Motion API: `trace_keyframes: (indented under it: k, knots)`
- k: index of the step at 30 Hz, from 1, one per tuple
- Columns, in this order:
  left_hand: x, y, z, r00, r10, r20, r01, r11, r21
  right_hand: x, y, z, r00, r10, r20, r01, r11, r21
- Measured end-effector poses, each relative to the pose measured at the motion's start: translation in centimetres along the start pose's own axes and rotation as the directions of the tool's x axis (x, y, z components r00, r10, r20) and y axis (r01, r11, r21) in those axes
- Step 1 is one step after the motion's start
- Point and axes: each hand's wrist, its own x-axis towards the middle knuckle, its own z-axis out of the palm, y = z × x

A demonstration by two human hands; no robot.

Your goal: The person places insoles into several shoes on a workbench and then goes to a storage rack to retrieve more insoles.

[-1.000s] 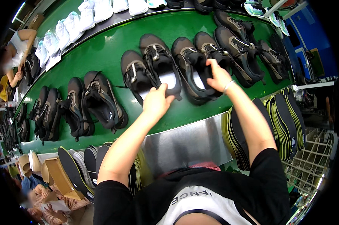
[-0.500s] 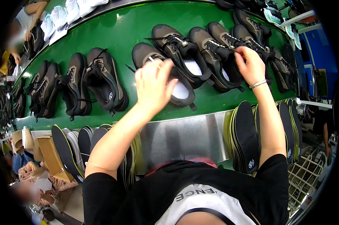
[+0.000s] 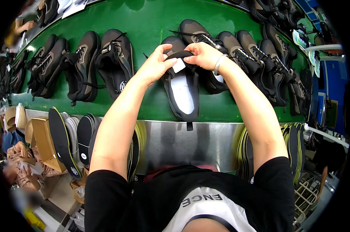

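Directly in front of me, a brown-and-black sneaker (image 3: 168,94) rests on the green surface with its heel toward me. Its black tongue (image 3: 178,55) is pulled up, showing a white label (image 3: 179,65) on the inner side. My left hand (image 3: 156,66) is closed on the left edge of the tongue, while my right hand (image 3: 203,56), with a bracelet at the wrist, pinches the right edge. A pale white footbed (image 3: 182,94) shows inside the opening. The laces are mostly hidden by the hands and tongue.
More matching sneakers stand left (image 3: 114,63) and right (image 3: 240,52) on the green conveyor (image 3: 153,23). Along the metal ledge (image 3: 182,145) nearer me are insole stacks left (image 3: 64,141) and right (image 3: 242,156). An open cardboard box (image 3: 47,145) and other people are at far left.
My right hand has left the laces of a shoe farther right and joined my left hand at this sneaker's tongue. The tongue has been raised, and the shoe now points straighter away from me.
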Motion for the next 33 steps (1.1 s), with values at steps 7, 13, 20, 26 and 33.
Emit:
trace_keyframes:
  k: [7, 13, 20, 26, 33]
  knots:
    - [0.2, 0.3, 0.3, 0.998, -0.057, 0.021, 0.058, 0.997, -0.044, 0.3, 0.8, -0.2, 0.996, 0.092, 0.002, -0.092, 0.995, -0.048]
    - [0.0, 0.0, 0.0, 0.999, -0.049, 0.005, 0.049, 0.998, -0.041, 0.3, -0.1, 0.0, 0.993, 0.118, 0.029, -0.116, 0.992, -0.058]
    - [0.3, -1.3, -0.6, 1.000, -0.026, -0.015, 0.027, 0.998, 0.065, 0.5, -0.3, 0.4, 0.988, 0.143, 0.059, -0.138, 0.986, -0.089]
    - [-2.2, 0.2, 0.7, 0.797, 0.564, -0.215, -0.288, 0.668, 0.686, -2.5, -2.0, 0.1, 0.977, -0.095, -0.189, 0.131, 0.973, 0.189]
    - [-2.0, 2.9, 2.3, 0.788, 0.595, -0.161, -0.111, 0.394, 0.912, -5.4, 3.0, -4.5, 0.906, -0.252, -0.341, 0.111, 0.917, -0.384]
